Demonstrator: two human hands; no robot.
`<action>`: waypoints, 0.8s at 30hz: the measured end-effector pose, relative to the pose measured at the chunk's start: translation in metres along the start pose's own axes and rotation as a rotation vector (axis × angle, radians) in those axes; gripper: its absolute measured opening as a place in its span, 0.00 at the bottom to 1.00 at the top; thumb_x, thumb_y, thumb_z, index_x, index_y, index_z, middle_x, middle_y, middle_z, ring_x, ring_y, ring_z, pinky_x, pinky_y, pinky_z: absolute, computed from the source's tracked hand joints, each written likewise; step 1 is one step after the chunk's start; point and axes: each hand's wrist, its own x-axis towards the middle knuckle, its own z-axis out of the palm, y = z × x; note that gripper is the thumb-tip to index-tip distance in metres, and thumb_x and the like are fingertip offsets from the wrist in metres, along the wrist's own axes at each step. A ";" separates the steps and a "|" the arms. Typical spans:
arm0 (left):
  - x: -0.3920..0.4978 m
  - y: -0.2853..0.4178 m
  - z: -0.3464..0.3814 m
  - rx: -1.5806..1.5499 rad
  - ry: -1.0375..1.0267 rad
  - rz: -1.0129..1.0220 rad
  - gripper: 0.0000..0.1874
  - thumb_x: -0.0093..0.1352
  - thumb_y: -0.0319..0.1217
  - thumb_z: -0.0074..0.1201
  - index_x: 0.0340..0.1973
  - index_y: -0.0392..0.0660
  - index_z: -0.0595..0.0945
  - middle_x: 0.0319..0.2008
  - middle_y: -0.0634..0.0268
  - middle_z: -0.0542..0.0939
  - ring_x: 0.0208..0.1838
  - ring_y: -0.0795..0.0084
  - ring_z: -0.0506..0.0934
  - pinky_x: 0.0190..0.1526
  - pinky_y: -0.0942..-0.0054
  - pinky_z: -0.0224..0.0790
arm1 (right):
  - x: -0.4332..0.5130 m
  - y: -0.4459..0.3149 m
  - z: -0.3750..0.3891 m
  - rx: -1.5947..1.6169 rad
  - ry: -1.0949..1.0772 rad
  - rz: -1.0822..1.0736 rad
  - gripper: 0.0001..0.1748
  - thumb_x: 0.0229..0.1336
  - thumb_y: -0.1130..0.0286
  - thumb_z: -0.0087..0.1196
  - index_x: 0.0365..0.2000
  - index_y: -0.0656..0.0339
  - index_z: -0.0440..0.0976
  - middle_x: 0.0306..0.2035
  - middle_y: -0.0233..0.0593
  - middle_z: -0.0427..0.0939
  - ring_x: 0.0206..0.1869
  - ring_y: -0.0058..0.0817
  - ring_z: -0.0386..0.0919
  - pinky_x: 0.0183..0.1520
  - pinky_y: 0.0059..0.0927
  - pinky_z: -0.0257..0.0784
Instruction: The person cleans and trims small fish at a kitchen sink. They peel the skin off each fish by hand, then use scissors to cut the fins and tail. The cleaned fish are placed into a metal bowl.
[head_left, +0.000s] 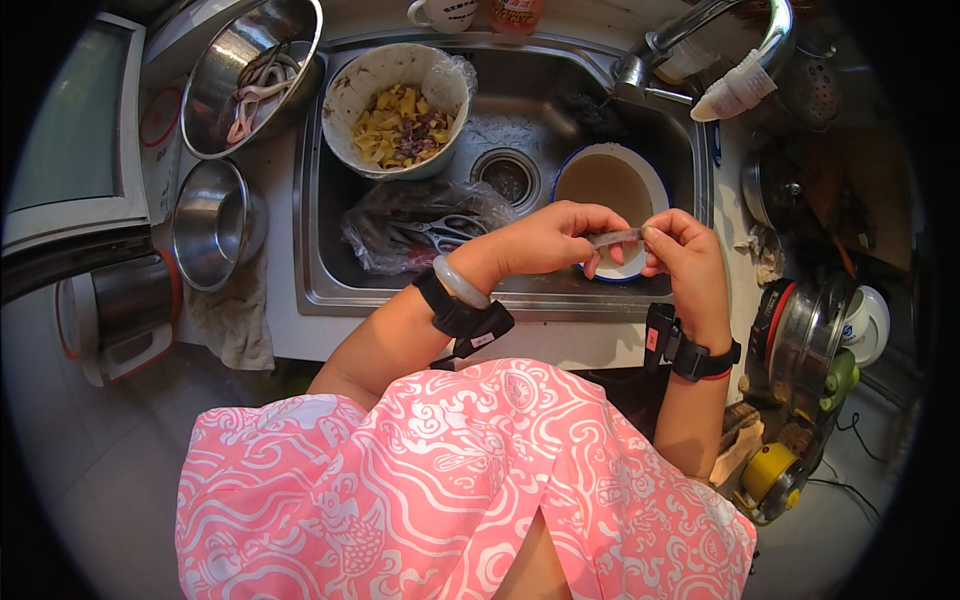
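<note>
A slim greyish strip of raw flesh (616, 237), perhaps fish or squid, stretches between my hands. My left hand (559, 236) pinches one end, and the fingertips of my right hand (684, 244) grip the other. Both are over the near rim of a white enamel basin (661, 180) with a blue edge, which holds cloudy brownish water and stands in the steel sink (517, 124). Left of my left hand, scissors (450, 225) lie on a clear plastic bag (375, 244) with dark contents. Similar long, pale strips (262, 94) rest in a tilted steel bowl (206, 97).
A lined bucket (341, 105) of peelings stands at the sink's back left. Another steel bowl (210, 225) sits on the counter's left, above a hanging cloth (236, 322). The faucet (637, 71) arches over the back right corner. Pots and lids (806, 337) crowd the right.
</note>
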 end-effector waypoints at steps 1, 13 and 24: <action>0.000 0.001 0.002 0.038 0.024 -0.003 0.11 0.70 0.26 0.49 0.48 0.37 0.76 0.34 0.69 0.78 0.32 0.82 0.74 0.35 0.82 0.69 | 0.000 0.000 0.001 0.003 -0.004 0.006 0.04 0.61 0.75 0.54 0.31 0.65 0.75 0.24 0.27 0.74 0.24 0.13 0.71 0.29 0.17 0.71; 0.002 0.001 0.014 0.773 0.261 0.399 0.09 0.66 0.24 0.48 0.41 0.36 0.76 0.30 0.56 0.77 0.32 0.61 0.76 0.35 0.68 0.68 | 0.005 0.012 0.000 0.324 -0.100 0.133 0.03 0.61 0.74 0.54 0.33 0.63 0.74 0.25 0.29 0.75 0.23 0.13 0.72 0.27 0.16 0.71; -0.008 0.007 0.011 0.762 0.216 0.326 0.10 0.65 0.24 0.47 0.42 0.37 0.75 0.36 0.55 0.76 0.37 0.57 0.75 0.38 0.65 0.67 | 0.003 0.017 -0.007 0.478 -0.141 0.152 0.04 0.64 0.73 0.53 0.34 0.63 0.72 0.27 0.30 0.74 0.25 0.12 0.70 0.26 0.14 0.67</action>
